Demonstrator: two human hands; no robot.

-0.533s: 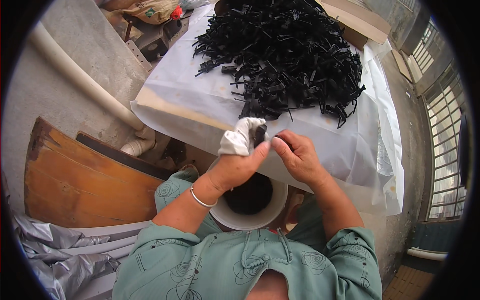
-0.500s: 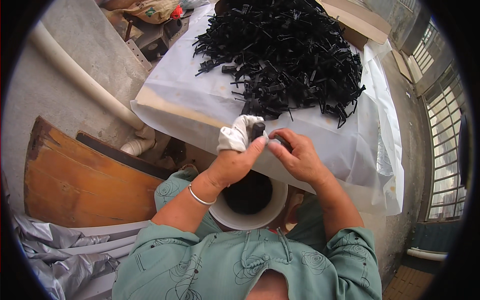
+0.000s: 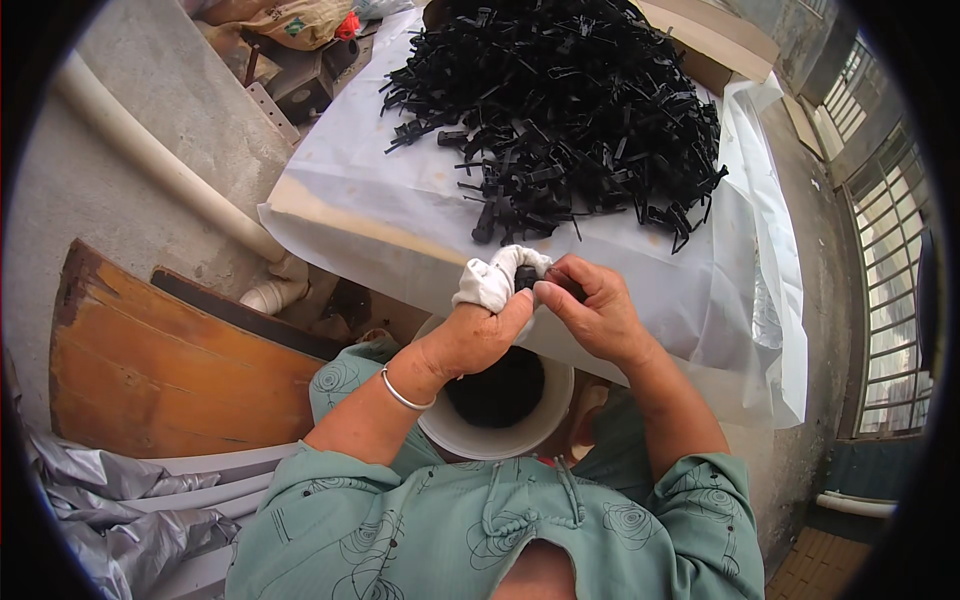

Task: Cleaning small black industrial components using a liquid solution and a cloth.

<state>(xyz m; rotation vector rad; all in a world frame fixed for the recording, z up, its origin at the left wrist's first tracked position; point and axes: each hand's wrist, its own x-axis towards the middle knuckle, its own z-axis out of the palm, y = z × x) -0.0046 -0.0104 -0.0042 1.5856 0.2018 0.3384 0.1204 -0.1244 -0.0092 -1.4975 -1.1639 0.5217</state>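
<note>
My left hand (image 3: 475,330), its fingers partly covered by a white cloth glove (image 3: 488,284), is closed around a small black plastic part (image 3: 525,277). Thumb and forefinger of my right hand (image 3: 605,318) are pinched together right beside that part; something dark shows under the fingers, too hidden to name. Both hands meet just in front of the table's near edge. Beyond them a large heap of black plastic parts (image 3: 570,120) with thin strips covers the far part of the table. Below, between my knees, a white bucket (image 3: 560,405) holds a dark mass (image 3: 495,388).
White plastic sheeting (image 3: 360,195) covers the table and hangs over its front. An opened cardboard box (image 3: 715,40) stands behind the heap. To the left are a wooden board (image 3: 170,360), a pale pipe (image 3: 165,165) and silvery sheeting (image 3: 100,510). A barred window (image 3: 893,290) is at right.
My left hand has shifted slightly right and turned, so the black part between the hands now shows less. My right fingers have drawn closer together beside it.
</note>
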